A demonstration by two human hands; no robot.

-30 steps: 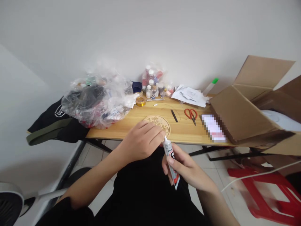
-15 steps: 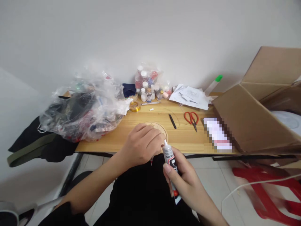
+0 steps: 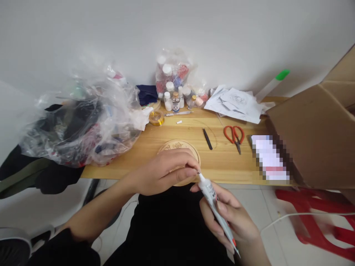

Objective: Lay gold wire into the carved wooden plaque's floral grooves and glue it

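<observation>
My right hand is wrapped round a grey-white glue tube, its nozzle tilted up and to the left. The thumb and fingertips of my left hand are pinched together right at the nozzle tip. A tiny dark thing shows between those fingertips, too small to name. Partly covered by my left hand, a round wooden disc with carved patterns lies at the table's front edge. Farther back on the wood is a small white cap.
Black tweezers, red-handled pliers and a phone-like device with a blurred screen lie to the right, beside a cardboard box. Plastic bags crowd the left. Behind are a gold wire spool, bottles and papers.
My left hand has turned, bringing its pinched fingertips to the nozzle. The tube has rolled and tilted further left in my right hand. The view has moved closer to the table.
</observation>
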